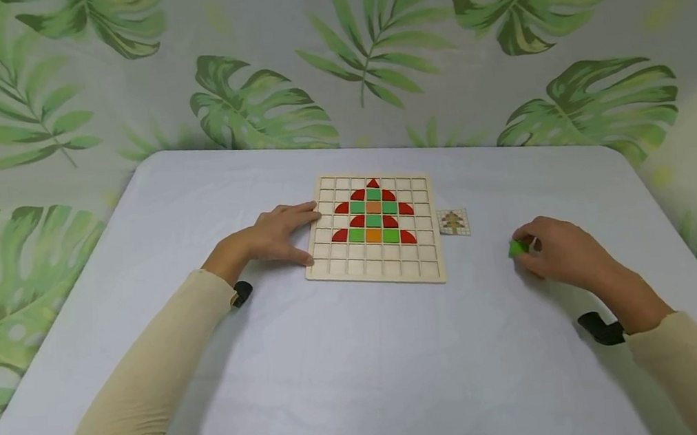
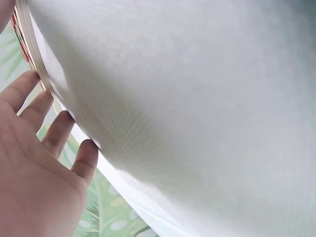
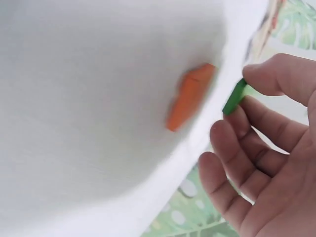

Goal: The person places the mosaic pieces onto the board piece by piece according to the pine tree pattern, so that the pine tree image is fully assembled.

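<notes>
A wooden grid board point(image 1: 376, 277) lies on the table, with red, green and orange tiles set in it in a tree shape. My left hand point(image 1: 279, 236) rests at the board's left edge, thumb and fingers spread; in the left wrist view its fingertips point(image 2: 30, 78) are at the board's side. Off to the right of the board, my right hand point(image 1: 559, 251) pinches a green tile point(image 1: 518, 248) between thumb and fingers. The right wrist view shows this green tile point(image 3: 234, 97) edge-on, and beyond it orange tiles point(image 3: 191, 96) on the cloth, hidden in the head view.
A small pattern card point(image 1: 453, 223) with a tree picture lies against the board's right side. White cloth point(image 1: 361, 361) covers the table. Behind it hangs a leaf-print backdrop point(image 1: 371, 50).
</notes>
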